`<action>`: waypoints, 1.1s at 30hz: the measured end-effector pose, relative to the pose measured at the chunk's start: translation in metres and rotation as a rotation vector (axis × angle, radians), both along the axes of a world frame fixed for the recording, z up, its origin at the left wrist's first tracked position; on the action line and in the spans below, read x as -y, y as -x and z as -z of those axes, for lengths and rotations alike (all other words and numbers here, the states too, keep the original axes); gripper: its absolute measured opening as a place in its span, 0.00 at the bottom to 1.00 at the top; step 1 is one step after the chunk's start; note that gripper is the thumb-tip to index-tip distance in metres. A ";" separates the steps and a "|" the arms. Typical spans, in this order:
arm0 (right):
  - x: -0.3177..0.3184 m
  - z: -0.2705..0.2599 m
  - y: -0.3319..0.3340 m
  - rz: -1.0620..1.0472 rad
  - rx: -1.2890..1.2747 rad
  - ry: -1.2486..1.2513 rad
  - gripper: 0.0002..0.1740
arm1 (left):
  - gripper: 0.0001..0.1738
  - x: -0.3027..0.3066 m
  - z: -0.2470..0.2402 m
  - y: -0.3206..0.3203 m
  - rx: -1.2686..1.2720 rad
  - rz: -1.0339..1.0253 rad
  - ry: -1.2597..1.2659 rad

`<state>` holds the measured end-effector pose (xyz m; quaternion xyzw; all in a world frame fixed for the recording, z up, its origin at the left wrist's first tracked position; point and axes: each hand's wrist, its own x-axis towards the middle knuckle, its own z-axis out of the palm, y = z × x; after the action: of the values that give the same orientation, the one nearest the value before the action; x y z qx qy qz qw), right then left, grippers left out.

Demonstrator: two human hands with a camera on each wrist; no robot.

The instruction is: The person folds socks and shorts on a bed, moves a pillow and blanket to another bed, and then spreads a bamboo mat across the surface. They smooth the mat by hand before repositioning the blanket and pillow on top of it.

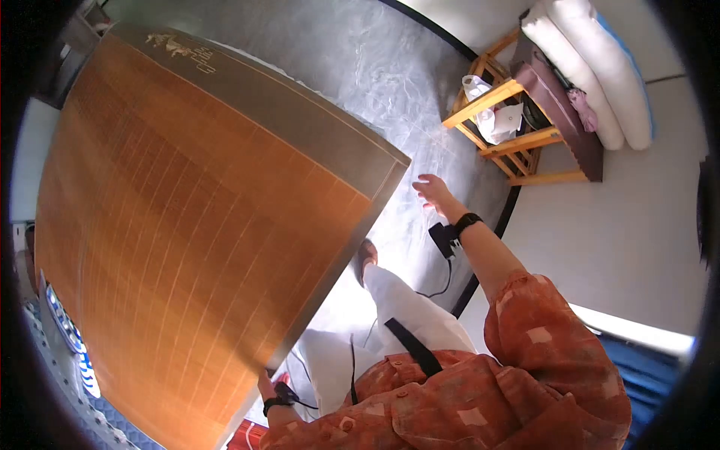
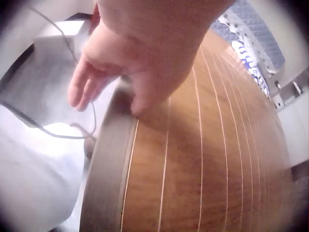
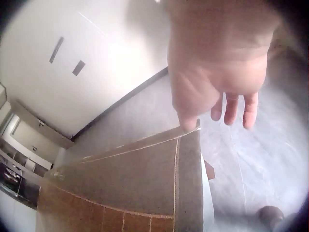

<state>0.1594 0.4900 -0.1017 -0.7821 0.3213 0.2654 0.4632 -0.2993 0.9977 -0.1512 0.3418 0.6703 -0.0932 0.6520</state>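
A woven brown sleeping mat [image 1: 202, 217] with a grey cloth border [image 1: 330, 146] covers a bed. My left hand [image 2: 140, 63] is at the mat's near edge. Its thumb rests on top by the border seam, while the other fingers hang loosely over the outer side, apart from the edge. In the head view most of this left hand [image 1: 268, 386] is hidden behind the edge. Beyond the mat's corner my right hand [image 1: 435, 195] hovers over the floor, fingers loosely spread and holding nothing. Its thumb overlaps the corner in the right wrist view.
A wooden rack [image 1: 502, 142] with white bags and rolled white bedding [image 1: 592, 60] stands at the right wall. Blue quilted bedding [image 1: 112, 420] and a blue-and-white patterned item [image 1: 67, 330] lie on the far left. Cables hang by my legs above the grey floor [image 1: 375, 67].
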 end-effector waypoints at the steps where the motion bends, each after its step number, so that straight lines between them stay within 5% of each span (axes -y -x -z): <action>1: 0.013 0.014 -0.018 -0.018 -0.011 0.000 0.32 | 0.25 0.022 -0.003 -0.019 0.041 -0.061 0.021; 3: 0.034 0.056 -0.044 -0.306 0.221 0.206 0.37 | 0.25 0.056 -0.005 -0.047 0.062 -0.117 0.022; 6: 0.021 0.052 -0.077 -0.351 0.169 0.188 0.43 | 0.27 0.081 0.000 -0.085 0.056 -0.129 -0.205; 8: 0.009 0.057 -0.093 -0.369 0.152 0.109 0.48 | 0.29 0.074 0.002 -0.093 -0.026 -0.352 0.051; 10: -0.018 0.026 -0.104 -0.327 -0.141 -0.016 0.48 | 0.32 0.071 -0.002 -0.097 0.022 -0.248 0.054; 14: -0.014 0.067 -0.121 -0.570 -0.008 0.113 0.53 | 0.33 0.061 0.008 -0.104 -0.134 -0.342 0.126; 21: -0.054 0.057 -0.135 -0.399 0.030 0.067 0.46 | 0.32 0.041 0.028 -0.100 -0.264 -0.436 0.144; 24: -0.063 0.069 -0.148 -0.436 0.013 0.077 0.49 | 0.31 0.031 0.016 -0.112 -0.120 -0.387 0.085; 26: -0.066 0.075 -0.151 -0.485 0.022 0.111 0.50 | 0.30 0.020 0.021 -0.092 -0.026 0.045 -0.036; 27: -0.066 0.074 -0.151 -0.561 0.008 0.156 0.52 | 0.30 0.017 0.021 -0.097 -0.023 0.046 -0.029; 29: -0.061 0.081 -0.155 -0.638 0.023 0.185 0.59 | 0.30 0.019 0.015 -0.109 -0.126 -0.398 0.179; 33: -0.069 0.064 -0.164 -0.771 -0.032 0.293 0.60 | 0.31 0.024 -0.002 -0.133 -0.258 -0.295 0.075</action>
<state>0.3234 0.5587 -0.1659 -0.8986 0.0462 0.3831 0.2088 -0.1661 0.9734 -0.1488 0.2007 0.7871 -0.0647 0.5797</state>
